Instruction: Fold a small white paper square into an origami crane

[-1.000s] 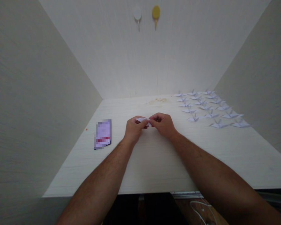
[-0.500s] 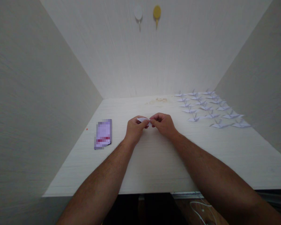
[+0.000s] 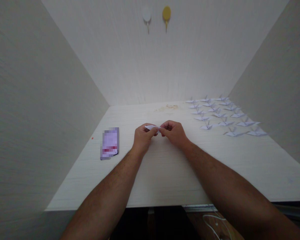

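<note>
A small folded white paper (image 3: 150,127) is pinched between my two hands above the middle of the table. My left hand (image 3: 143,137) closes on its left part, thumb on top, and a pointed end sticks out past the fingers. At its right end, my right hand (image 3: 173,131) grips it between thumb and fingertips. The fingers cover much of the paper, so its full shape is hidden. Several white paper cranes (image 3: 221,115) stand in rows on the right side of the table.
On the left of the white table (image 3: 162,176) lies a phone-like purple rectangle (image 3: 110,143), its surface pixelated. Pale walls close in the back and both sides. A white hook (image 3: 147,15) and a yellow hook (image 3: 166,13) are on the back wall. A white cable (image 3: 210,221) lies below.
Both hands keep their hold on the folded paper, and its pointed end has shifted very slightly to the left. The view has moved a little. Nothing else has visibly changed.
</note>
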`<state>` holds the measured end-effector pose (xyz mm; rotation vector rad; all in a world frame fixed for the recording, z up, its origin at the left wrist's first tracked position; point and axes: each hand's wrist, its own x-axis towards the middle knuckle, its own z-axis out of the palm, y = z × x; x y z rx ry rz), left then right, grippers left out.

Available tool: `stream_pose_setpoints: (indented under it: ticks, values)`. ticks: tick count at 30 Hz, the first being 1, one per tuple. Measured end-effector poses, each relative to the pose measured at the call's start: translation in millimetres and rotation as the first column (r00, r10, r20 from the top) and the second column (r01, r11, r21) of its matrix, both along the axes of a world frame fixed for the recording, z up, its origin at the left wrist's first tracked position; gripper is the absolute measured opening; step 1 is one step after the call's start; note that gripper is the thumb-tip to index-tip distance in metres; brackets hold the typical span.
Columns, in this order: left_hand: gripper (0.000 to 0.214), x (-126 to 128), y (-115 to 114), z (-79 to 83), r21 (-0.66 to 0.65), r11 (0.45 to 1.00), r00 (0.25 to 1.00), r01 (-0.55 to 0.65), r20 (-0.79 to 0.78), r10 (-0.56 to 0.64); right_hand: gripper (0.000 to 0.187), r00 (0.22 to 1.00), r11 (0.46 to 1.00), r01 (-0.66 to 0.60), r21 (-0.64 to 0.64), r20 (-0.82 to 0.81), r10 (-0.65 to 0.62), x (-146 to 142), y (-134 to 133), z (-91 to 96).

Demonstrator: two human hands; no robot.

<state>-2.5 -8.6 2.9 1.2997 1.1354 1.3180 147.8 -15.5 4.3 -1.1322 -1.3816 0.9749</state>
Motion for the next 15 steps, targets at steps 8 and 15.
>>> stream_pose_setpoints:
  ticks: [8,15]
  values:
    - [0.019,2.3,-1.5,2.2,-0.021,1.000,0.999,0.015,0.041,-0.014,0.018,0.999,1.000,-0.019,-0.023,-0.043,0.018,1.3,0.1,1.9]
    - [0.019,0.7,-0.9,1.2,-0.012,1.000,0.999,0.010,0.036,-0.010,0.021,0.994,0.999,-0.039,-0.038,-0.101,0.035,1.6,0.7,2.4]
